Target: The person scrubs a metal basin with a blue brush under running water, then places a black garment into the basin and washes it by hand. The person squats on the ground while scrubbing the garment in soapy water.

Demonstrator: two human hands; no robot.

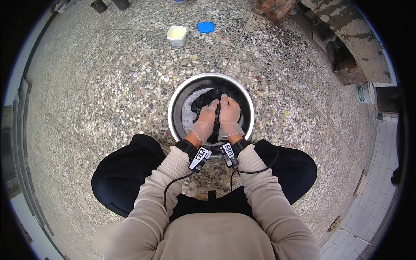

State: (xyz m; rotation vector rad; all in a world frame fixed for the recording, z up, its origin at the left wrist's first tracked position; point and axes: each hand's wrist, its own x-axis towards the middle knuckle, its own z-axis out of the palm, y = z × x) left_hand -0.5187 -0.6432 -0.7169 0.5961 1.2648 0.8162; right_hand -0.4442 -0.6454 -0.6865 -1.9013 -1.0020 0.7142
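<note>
A round metal basin (pixel 173 97) stands on the pebble-set floor between my knees. Sudsy water (pixel 190 112) shows along its left inner side. Dark wet cloth (pixel 208 96) lies in the basin, partly under my hands. My left hand (pixel 207 117) and my right hand (pixel 229 112), both in clear thin gloves, are side by side over the basin. Their fingers are closed on the dark cloth, with thumbs near each other at its upper part. The fingertips are partly hidden by the cloth and the hands themselves.
Beyond the basin stand an open white tub (pixel 177 39) with pale yellow contents and a blue lid (pixel 205 27). Plant pots (pixel 98 6) are at the far left. Brickwork (pixel 273 9) rises at the far right, with a white bucket (pixel 366 93) by the right wall.
</note>
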